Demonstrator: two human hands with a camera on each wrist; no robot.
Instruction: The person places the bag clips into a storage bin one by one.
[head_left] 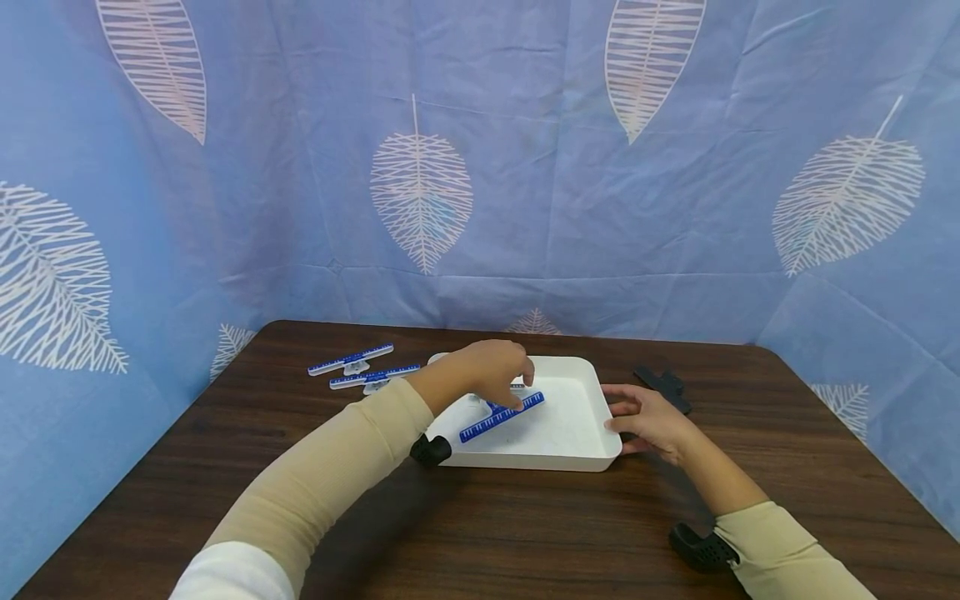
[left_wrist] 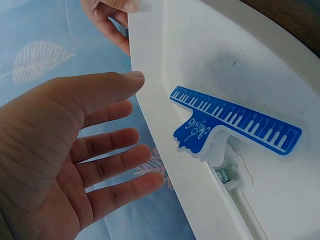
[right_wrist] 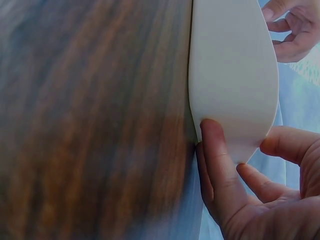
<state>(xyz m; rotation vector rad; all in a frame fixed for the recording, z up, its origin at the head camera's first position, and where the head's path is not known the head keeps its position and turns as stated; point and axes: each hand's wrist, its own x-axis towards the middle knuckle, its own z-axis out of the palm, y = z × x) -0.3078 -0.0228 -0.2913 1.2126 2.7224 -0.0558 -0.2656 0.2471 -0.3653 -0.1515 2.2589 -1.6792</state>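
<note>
**Blue keyboard clip in the white tray, a hand on either side**

A blue clip printed with piano keys [head_left: 501, 417] lies flat inside a white tray [head_left: 577, 450] at the centre of the head view. In the left wrist view its spring and white underside show at the lower right, partly cut off by the tray wall.

The left hand [head_left: 491, 371] hovers over the tray's upper left part, fingertips pointing down at the clip. The head view hides whether they touch it. The left wrist view shows the fingers [left_wrist: 107, 150] spread and relaxed, holding nothing.

The right hand [head_left: 648, 421] rests against the tray's right edge, its thumb [right_wrist: 217, 165] pressed flat to the outer wall, fingers loosely extended, palm out of sight.

Two more blue clips [head_left: 363, 368] lie on the dark wooden table [head_left: 525, 533] left of the tray. A black object [head_left: 663, 386], half hidden behind the right hand, sits at the right; its shape is hard to make out.
</note>
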